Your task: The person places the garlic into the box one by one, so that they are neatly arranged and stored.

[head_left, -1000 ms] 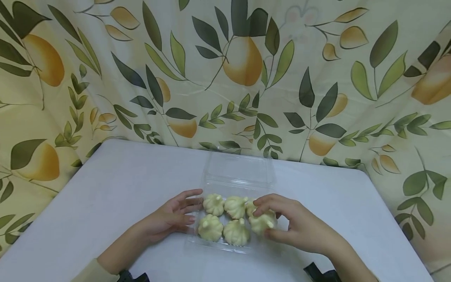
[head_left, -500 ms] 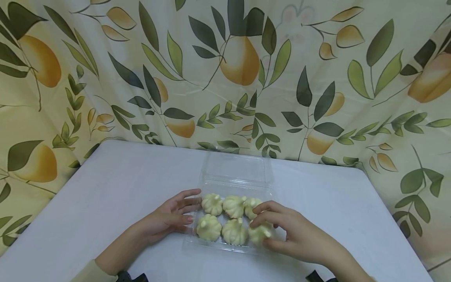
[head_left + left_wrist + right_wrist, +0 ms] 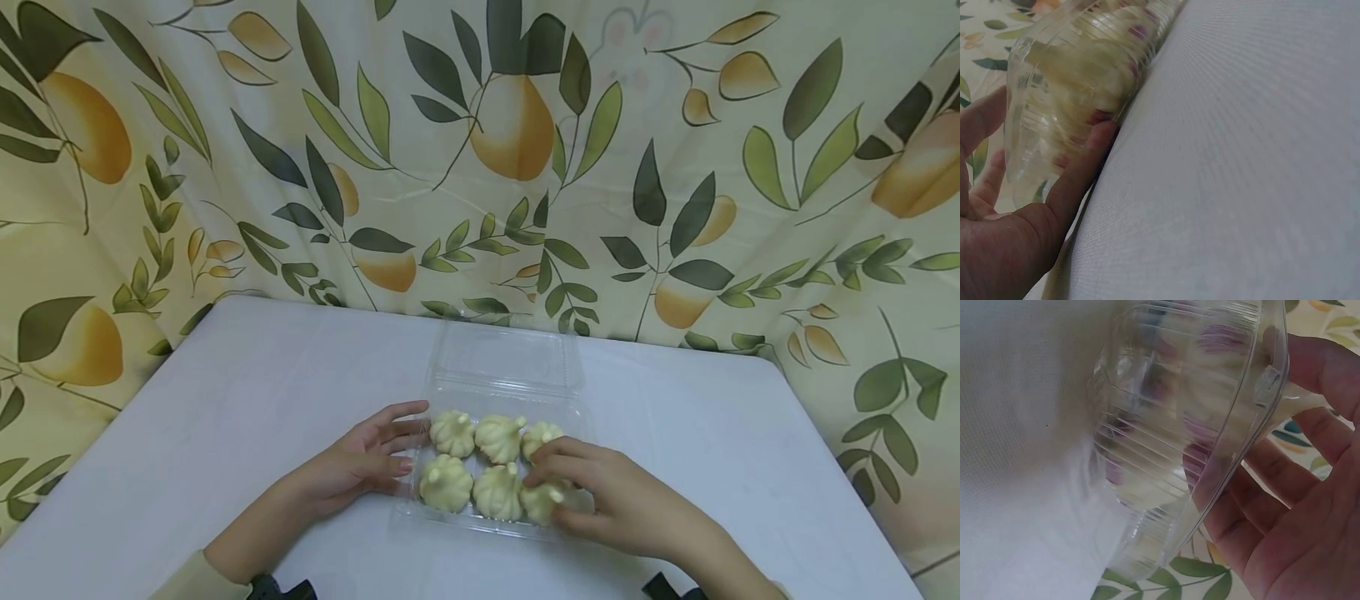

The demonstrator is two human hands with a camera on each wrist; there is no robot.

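Note:
A clear plastic clamshell box point(image 3: 480, 523) holds several pale, ridged garlic bulbs in two rows, with purple patches at their bases in the wrist views. My right hand point(image 3: 622, 504) pinches the front-right garlic bulb point(image 3: 540, 502) between fingers and thumb, down in the box. Just behind, the back-right bulb point(image 3: 542, 435) is partly covered by those fingers. My left hand point(image 3: 367, 458) lies at the box's left side, its fingers extended along the wall. In the left wrist view, one finger point(image 3: 1079, 181) of it reaches along the tabletop to the box's lower edge.
The box's transparent lid point(image 3: 506, 354) is hinged back flat behind it, toward the far table edge. A white cloth covers the table point(image 3: 285, 367). A fruit-and-leaf patterned curtain point(image 3: 480, 225) hangs right behind the table.
My right hand has come lower and slightly left, bringing the pinched garlic bulb from over the back-right one to the front-right spot beside its neighbour. The left hand stays at the box's side.

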